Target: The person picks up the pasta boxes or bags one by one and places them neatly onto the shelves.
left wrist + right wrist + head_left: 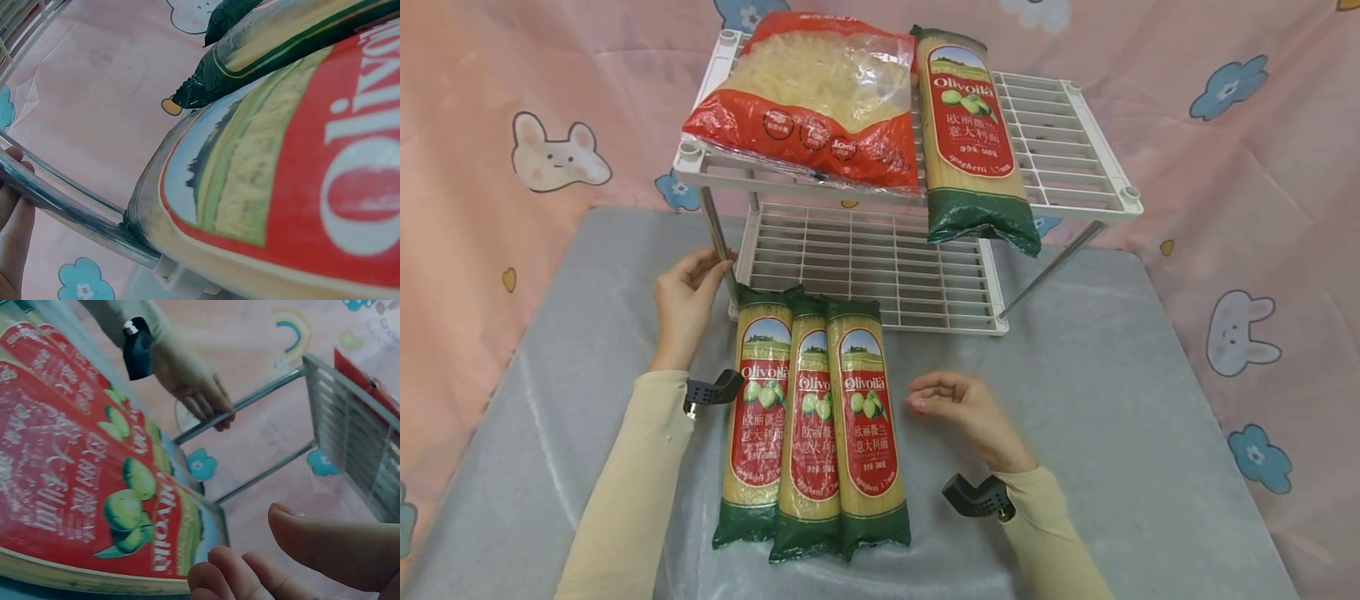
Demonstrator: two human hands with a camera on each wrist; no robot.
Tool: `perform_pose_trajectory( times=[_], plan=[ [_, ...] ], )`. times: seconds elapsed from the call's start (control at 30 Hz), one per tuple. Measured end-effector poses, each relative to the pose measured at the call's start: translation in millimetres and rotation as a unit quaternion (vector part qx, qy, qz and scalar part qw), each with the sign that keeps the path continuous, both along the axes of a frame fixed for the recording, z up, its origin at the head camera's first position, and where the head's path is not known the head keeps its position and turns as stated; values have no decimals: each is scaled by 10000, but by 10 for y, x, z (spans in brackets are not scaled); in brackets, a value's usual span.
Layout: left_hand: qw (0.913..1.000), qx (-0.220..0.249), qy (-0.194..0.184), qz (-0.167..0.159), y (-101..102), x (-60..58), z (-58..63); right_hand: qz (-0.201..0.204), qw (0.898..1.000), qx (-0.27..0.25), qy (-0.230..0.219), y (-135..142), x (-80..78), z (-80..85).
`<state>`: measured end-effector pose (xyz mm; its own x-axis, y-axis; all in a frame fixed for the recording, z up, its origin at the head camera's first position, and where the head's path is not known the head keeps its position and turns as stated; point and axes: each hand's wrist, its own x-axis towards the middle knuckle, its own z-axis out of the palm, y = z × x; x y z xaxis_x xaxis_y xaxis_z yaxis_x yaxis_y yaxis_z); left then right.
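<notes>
My left hand (683, 304) holds the front left metal post (718, 229) of a white two-tier rack (872, 271), thumb and fingers around it; the left wrist view shows the fingers (15, 231) against the post. Three spaghetti packs (868, 433) with red labels and green ends lie side by side on the table, in front of the rack, the middle one partly overlapped. Just right of them is my right hand (966, 412), fingers loosely bent and holding nothing. In the right wrist view its thumb (331, 547) stands apart from the fingers, near the packs.
On the rack's top tier sit a red and clear pasta bag (827, 100) at left and another spaghetti pack (973, 133), its green end jutting past the front edge. A grey cloth covers the table (1120, 400). A pink patterned curtain (1225, 208) hangs behind.
</notes>
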<state>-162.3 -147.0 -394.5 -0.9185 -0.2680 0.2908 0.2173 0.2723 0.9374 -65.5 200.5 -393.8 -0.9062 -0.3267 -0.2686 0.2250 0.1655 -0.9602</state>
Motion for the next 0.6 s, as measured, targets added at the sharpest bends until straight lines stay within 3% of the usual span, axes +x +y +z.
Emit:
perform_pose_trajectory(
  times=[0.6],
  plan=[
    [9999, -76, -22, 77, 5, -10, -8, 261, 9982, -135, -521, -72, 47, -377]
  ],
)
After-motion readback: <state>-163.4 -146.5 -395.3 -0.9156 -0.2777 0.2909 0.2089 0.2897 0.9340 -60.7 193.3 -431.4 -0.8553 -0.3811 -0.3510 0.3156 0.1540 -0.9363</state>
